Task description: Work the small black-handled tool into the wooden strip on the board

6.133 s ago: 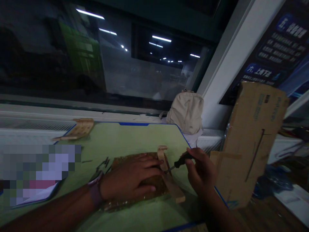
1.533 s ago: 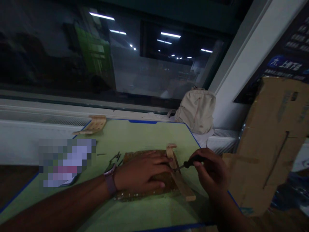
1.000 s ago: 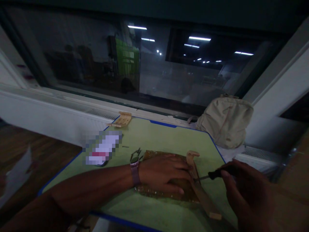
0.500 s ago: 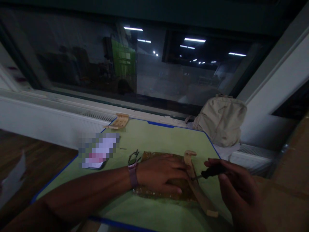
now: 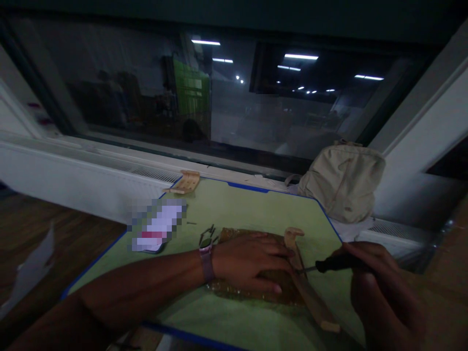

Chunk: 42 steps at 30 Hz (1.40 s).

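My left hand [image 5: 252, 261] lies flat, fingers spread, on a brown tape-wrapped block [image 5: 234, 290], its fingertips reaching a curved wooden piece [image 5: 310, 297] at the block's right side. In my right hand [image 5: 383, 287] is a black-handled screwdriver [image 5: 338, 263], held nearly level. The screwdriver's thin shaft points left and its tip meets the wooden piece near my left fingers; the exact contact point is too dark to make out. Beyond my left wrist, several screws [image 5: 208, 234] lie loose on the green board.
A blue-edged green board [image 5: 241, 204] forms the work surface. On its left are a phone [image 5: 159, 229] with a blurred screen and, at the far corner, a wooden piece with holes [image 5: 186, 182]. A beige backpack [image 5: 343, 183] leans by the window behind; a radiator [image 5: 91, 180] runs along the left.
The whole view has shifted slightly, so things sit a little further right. My right hand has drawn a bit to the right with the screwdriver; my left hand stays on the block.
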{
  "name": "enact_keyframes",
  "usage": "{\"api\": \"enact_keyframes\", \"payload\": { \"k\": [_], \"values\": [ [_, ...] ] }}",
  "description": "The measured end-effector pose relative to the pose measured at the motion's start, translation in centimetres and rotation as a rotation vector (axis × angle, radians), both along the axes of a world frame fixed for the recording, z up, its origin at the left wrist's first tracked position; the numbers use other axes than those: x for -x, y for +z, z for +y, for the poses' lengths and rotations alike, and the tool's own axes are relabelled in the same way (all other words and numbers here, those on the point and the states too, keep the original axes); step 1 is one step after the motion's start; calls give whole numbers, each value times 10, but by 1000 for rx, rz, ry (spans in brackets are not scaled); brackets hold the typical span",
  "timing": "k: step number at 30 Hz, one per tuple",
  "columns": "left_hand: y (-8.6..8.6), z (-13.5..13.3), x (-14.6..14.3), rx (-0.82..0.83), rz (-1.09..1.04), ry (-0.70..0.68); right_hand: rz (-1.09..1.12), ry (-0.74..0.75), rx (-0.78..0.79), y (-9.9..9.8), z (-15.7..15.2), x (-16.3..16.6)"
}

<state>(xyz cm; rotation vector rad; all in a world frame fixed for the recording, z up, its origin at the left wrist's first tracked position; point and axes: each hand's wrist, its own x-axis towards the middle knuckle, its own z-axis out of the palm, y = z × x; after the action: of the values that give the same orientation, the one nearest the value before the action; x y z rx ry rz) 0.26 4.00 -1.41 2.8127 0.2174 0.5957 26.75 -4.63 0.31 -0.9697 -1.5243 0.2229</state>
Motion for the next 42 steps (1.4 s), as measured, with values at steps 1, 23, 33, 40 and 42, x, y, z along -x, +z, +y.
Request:
{"api": "enact_keyframes", "payload": {
  "k": [1,23,33,40,42],
  "values": [
    [0,0,0,-1,1,3,20,13,23,1,0,1],
    [8,-5,5,112,0,-32,125,257,-45,-6,17,10],
    [9,-5,5,84,-13,-44,-60,121,-228,-10,19,3],
    [7,-4,5,92,-20,-37,88,308,-41,-7,14,9],
    [6,-4,5,85,-22,-35,104,296,-84,-6,17,10]
  ]
}}
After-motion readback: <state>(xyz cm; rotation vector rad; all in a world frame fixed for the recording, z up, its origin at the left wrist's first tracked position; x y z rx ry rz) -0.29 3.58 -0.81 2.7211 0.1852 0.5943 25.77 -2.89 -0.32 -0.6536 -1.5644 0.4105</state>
